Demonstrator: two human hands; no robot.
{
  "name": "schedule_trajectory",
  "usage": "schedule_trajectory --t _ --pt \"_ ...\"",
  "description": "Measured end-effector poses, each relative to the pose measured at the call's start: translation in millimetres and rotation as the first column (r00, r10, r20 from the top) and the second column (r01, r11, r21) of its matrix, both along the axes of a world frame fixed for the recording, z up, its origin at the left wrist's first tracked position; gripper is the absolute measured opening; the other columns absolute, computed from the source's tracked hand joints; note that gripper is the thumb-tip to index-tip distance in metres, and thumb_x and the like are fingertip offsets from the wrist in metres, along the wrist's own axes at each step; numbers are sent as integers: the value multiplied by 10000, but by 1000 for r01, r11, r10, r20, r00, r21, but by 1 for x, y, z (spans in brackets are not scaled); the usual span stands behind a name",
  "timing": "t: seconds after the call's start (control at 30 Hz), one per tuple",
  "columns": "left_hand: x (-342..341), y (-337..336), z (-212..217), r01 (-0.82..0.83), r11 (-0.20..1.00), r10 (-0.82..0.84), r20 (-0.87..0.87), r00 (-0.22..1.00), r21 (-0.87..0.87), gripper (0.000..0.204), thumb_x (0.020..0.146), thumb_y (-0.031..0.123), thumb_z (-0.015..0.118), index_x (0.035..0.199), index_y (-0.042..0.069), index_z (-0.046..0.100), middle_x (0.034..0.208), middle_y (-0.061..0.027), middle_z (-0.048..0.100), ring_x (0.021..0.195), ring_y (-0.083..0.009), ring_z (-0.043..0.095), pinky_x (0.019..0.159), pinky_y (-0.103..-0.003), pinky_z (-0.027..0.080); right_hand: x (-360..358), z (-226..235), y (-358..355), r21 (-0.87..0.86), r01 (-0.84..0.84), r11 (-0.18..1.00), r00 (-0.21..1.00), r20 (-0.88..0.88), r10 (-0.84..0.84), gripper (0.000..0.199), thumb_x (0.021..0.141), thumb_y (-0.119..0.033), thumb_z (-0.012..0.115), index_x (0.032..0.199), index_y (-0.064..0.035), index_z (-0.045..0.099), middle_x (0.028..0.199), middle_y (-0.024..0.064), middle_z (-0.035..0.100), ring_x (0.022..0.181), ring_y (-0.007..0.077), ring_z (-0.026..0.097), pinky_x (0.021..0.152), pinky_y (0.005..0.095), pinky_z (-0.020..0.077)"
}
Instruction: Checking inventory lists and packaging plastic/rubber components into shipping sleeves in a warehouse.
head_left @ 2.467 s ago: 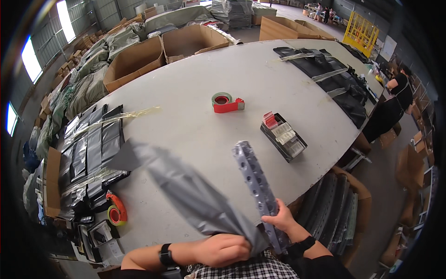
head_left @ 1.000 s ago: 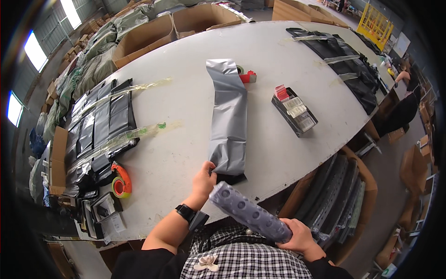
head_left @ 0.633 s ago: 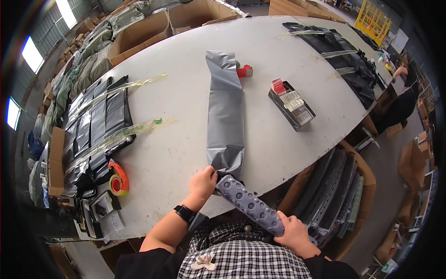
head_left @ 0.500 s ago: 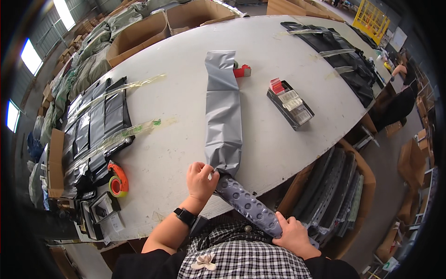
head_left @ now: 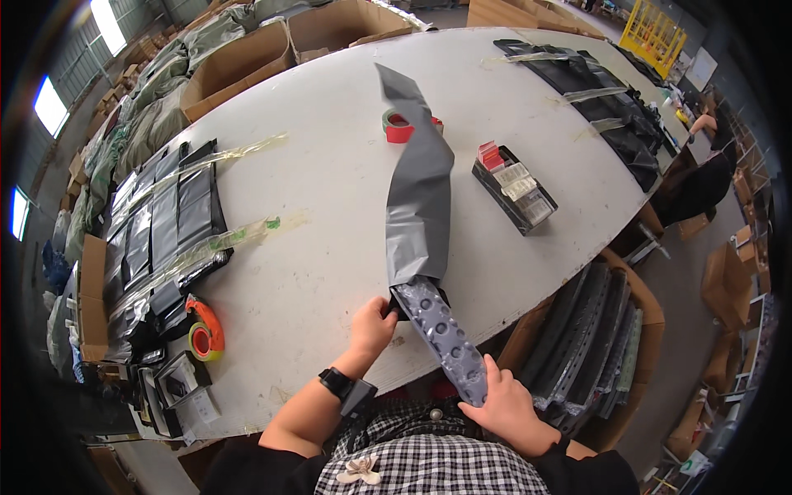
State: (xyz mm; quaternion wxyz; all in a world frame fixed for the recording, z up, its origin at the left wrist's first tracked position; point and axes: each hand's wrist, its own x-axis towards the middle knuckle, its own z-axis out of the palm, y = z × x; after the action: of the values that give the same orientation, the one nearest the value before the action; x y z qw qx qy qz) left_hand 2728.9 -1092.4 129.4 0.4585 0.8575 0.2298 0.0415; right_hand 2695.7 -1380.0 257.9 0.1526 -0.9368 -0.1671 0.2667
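While the left hand [head_left: 373,320] pinches the grey bag's [head_left: 419,198] near mouth, the right hand [head_left: 505,406] clasps the dimpled strip [head_left: 442,337] entering it.

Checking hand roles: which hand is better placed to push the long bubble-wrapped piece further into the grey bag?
Right, probably. The right hand grips the bubble-wrapped piece at its near end, in line with the grey bag. The left hand pinches the bag's mouth, holding it open.

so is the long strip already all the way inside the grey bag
No, most of the dimpled strip sticks out of the grey bag, with the right hand gripping its end.
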Motion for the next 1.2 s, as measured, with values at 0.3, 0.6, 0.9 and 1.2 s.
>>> schedule_trajectory --t 0.3,0.6,0.9,1.2 --pt "-34 42 -7 -162 957 182 62 981 -241 80 887 8 634 841 -13 571 680 -74 640 570 -131 617 521 -286 495 105 -87 110 557 -201 806 976 185 116 694 912 -425 641 1428 -17 421 1192 248 587 1076 424 593 949 485 476" --pt "-50 62 0 -99 952 99 -14 995 -288 193 849 92 708 768 -8 565 629 -121 643 562 -183 669 529 -330 496 119 -122 171 621 -40 783 979 182 -94 192 936 -215 586 943 -37 657 904 204 681 856 408 649 739 465 518" --pt "-73 24 9 265 964 -235 -364 901 33 241 779 162 757 897 4 619 728 -97 680 683 -191 688 628 -328 532 94 -103 84 520 82 850 995 -85 -44 199 937 -237 597 966 -54 670 923 167 683 885 372 651 758 452 516" --pt "-19 -36 48 -199 972 185 -117 976 -123 898 759 328 842 1360 -111 340 1213 -268 570 1117 -351 582 963 -419 481 339 -55 -47 192 -233 953 723 690 38 59 826 -207 707 848 -153 712 873 70 661 937 269 625 792 426 530"
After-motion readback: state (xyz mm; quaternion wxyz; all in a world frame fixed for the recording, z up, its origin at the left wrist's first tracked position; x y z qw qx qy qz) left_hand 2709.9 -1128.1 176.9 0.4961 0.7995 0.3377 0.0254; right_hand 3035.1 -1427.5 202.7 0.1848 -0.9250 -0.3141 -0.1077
